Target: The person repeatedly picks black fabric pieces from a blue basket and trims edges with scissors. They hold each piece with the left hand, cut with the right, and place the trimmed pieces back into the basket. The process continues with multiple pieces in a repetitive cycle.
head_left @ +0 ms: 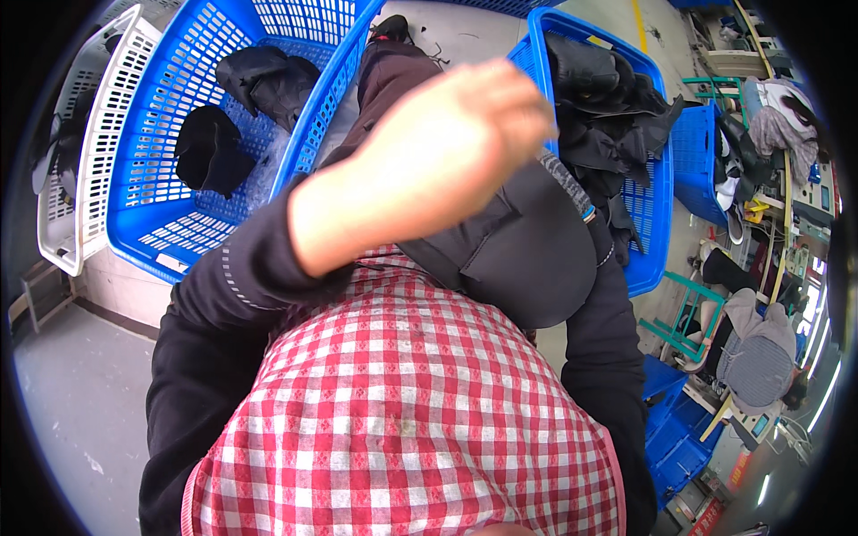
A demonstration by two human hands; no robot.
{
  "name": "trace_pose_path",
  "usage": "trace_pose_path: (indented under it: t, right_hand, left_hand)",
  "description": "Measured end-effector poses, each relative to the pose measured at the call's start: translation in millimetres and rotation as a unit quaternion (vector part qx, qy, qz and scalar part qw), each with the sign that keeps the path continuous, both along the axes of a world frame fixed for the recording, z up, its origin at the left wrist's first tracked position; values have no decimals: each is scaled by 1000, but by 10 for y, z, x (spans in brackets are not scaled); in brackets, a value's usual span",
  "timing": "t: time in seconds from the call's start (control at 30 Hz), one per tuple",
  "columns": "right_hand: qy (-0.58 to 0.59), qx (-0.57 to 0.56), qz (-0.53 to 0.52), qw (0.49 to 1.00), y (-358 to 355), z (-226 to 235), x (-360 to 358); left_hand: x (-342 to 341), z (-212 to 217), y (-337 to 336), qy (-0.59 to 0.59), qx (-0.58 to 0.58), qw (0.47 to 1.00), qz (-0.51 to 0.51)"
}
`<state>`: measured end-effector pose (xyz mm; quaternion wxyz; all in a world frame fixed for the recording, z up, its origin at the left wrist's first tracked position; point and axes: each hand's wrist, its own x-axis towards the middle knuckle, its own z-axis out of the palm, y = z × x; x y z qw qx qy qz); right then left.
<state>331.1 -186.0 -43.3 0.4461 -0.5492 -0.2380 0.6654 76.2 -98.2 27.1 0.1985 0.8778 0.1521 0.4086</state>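
Note:
My left hand [438, 152] is raised over my lap, its fingers smeared by motion, so their grip does not show. Below it, a dark grey sewn fabric piece [536, 259] with a rounded edge rests across my lap; its exact kind is unclear. A mottled grey strip [565, 183] shows along its upper right side. My right arm in a black sleeve [608, 330] reaches forward beside this piece, while the right hand itself is hidden. A red-and-white checked apron [402, 393] covers my front.
At the left, a blue perforated basket [308, 134] contains several black sewn pieces [210, 152]. A white crate [107, 134] stands beyond it. Ahead on the right, another blue basket [657, 259] is heaped with black pieces [594, 80]. Farther right are workbenches and a green metal frame [679, 313].

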Motion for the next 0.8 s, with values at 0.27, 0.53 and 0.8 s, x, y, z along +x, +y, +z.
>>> trace_pose_path:
  t: [0.27,0.53,0.8]
  right_hand:
    - [-68,13,-10,998,-112,-36,107]
    - [-201,39,4,979,-174,127,223]
    - [-769,324,305,460,42,730,447]
  left_hand:
    - [-193,-789,-69,173,-201,963,53]
    - [176,-921,316,116,-303,944,-54]
    - [408,-1071,386,184,-160,969,-25]
